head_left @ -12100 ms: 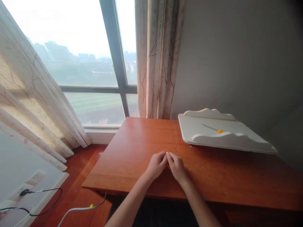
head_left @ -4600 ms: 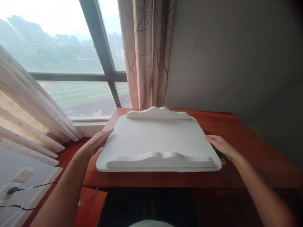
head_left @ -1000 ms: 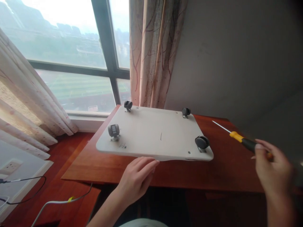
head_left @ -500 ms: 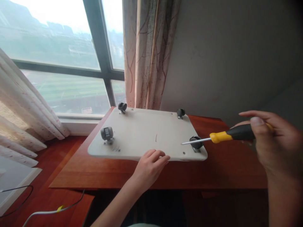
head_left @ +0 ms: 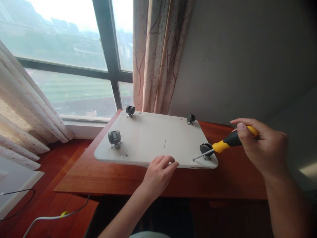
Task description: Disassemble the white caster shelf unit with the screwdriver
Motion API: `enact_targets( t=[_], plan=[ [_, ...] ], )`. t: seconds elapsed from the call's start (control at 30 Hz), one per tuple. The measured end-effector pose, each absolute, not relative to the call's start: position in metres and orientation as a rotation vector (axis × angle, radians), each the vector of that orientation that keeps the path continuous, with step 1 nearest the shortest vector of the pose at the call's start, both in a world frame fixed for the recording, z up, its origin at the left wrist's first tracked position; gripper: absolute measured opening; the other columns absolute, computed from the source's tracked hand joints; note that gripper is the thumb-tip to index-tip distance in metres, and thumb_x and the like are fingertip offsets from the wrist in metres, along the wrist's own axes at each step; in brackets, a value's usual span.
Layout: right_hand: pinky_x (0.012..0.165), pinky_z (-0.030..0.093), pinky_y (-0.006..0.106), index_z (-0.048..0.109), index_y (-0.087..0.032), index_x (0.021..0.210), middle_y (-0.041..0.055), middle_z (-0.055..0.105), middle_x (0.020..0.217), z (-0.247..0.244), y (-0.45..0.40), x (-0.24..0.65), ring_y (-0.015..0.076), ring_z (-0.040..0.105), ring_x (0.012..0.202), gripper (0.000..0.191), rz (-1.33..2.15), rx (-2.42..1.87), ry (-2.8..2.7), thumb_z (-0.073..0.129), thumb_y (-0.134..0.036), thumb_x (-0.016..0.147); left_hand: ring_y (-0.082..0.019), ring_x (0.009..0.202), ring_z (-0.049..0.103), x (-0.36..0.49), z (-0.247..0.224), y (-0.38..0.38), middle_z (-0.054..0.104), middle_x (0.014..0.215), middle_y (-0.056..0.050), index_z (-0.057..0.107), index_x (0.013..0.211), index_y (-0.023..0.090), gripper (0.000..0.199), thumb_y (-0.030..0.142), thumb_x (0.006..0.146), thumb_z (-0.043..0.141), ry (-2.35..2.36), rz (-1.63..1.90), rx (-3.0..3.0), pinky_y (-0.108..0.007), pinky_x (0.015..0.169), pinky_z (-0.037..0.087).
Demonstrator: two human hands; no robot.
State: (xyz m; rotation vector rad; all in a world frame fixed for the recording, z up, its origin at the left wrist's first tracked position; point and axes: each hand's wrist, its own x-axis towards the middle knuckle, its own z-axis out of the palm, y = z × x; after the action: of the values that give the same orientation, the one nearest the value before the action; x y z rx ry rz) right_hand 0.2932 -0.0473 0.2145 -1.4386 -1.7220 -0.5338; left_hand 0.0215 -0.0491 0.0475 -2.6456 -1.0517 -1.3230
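Note:
A white board (head_left: 153, 132) with rounded corners lies on the wooden table, and black casters stand up near its corners. My left hand (head_left: 160, 172) is closed on the board's near edge, around the middle. In my right hand (head_left: 260, 145) is a yellow and black screwdriver (head_left: 224, 142), gripped by its handle. Its shaft slopes down to the left past the near right caster (head_left: 206, 149). The tip meets a screw hole (head_left: 193, 160) near the board's front right corner. A similar hole (head_left: 126, 155) shows near the front left caster (head_left: 114, 138).
The reddish wooden table (head_left: 104, 178) extends past the board on both sides. Behind it are a patterned curtain (head_left: 158, 59), a window and a grey wall (head_left: 235, 66). A white cable (head_left: 47, 218) runs at the lower left, by another curtain (head_left: 32, 96).
My right hand has moved left and down with the screwdriver, bringing its tip from above the board to the screw hole. My left hand keeps its place on the edge. The view shifts slightly.

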Motion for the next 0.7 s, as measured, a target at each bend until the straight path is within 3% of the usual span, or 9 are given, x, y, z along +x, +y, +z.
enact_targets(
  t=[0.7],
  plan=[
    [0.051,0.035,0.022,0.079,-0.019,0.095,-0.0016,0.066,0.06,0.2162,-0.0455,0.2884,0.0075,0.05,0.044,0.03,-0.597,-1.385,-1.801,0.057,-0.04,0.096,-0.016,0.081,0.063,0.0216,0.0501,-0.0509,0.07,0.1,-0.006,0.066,0.106,0.02,0.023,0.005,0.097,0.051,-1.053,-1.295,-2.642,-0.032,0.077,0.053]
  ],
)
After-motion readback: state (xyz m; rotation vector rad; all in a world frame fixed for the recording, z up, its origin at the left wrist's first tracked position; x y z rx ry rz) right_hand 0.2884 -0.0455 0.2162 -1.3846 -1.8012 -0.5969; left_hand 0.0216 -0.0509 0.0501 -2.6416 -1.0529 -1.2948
